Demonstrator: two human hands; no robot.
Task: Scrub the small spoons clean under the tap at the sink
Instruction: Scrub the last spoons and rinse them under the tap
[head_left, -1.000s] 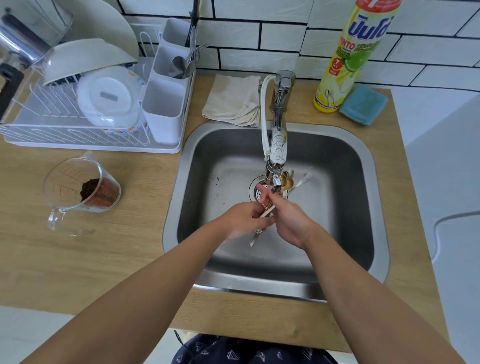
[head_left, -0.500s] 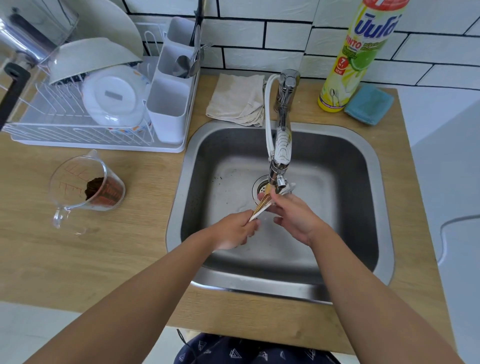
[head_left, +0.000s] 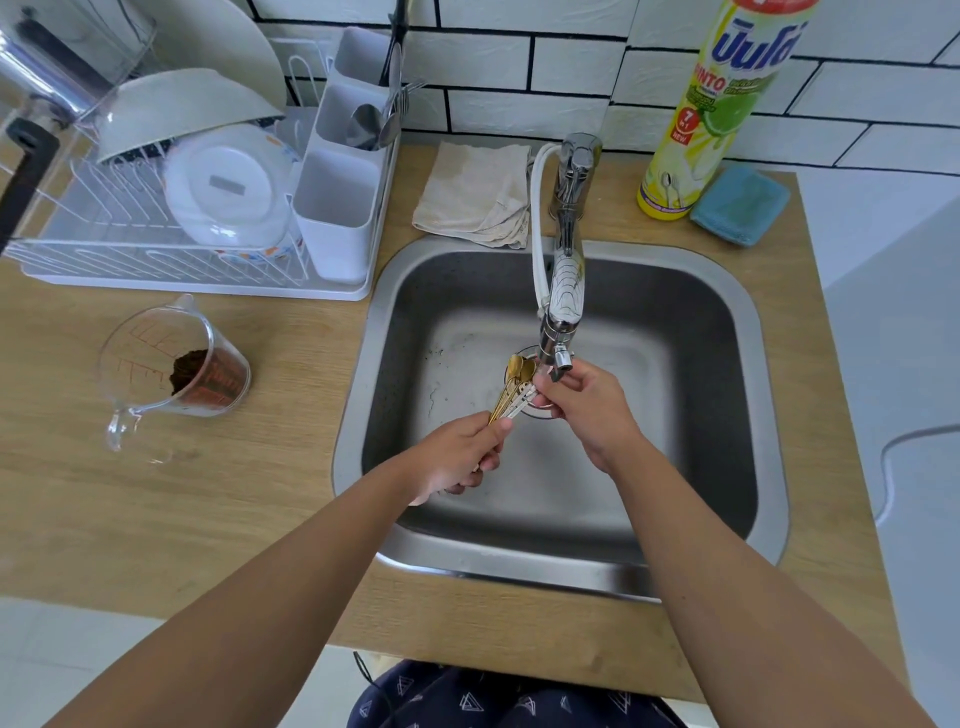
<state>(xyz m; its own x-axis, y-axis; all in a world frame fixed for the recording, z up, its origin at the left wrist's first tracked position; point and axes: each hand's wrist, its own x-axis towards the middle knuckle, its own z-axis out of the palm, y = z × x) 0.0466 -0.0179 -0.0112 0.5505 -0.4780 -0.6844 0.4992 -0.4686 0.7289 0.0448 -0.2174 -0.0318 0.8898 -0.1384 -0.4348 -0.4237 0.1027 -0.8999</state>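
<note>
Small spoons (head_left: 511, 392), a bundle of thin gold and pale ones, sit fanned over the drain with their bowls pointing far and left, just beside the tap nozzle (head_left: 556, 358). My left hand (head_left: 457, 457) has its grip closed round the near ends of the handles, thumb and fingers pinching them together. My right hand (head_left: 587, 400) curls its grip round the shafts higher up, close to the bowls, directly under the nozzle.

To do this step well, I judge I should keep the left grip firm so the bundle cannot splay, tilt the bowls into the stream, and rub each bowl with my right fingertips. I cannot tell whether water is running. The sink (head_left: 748, 332) is set in the wooden tabletop (head_left: 218, 499).
</note>
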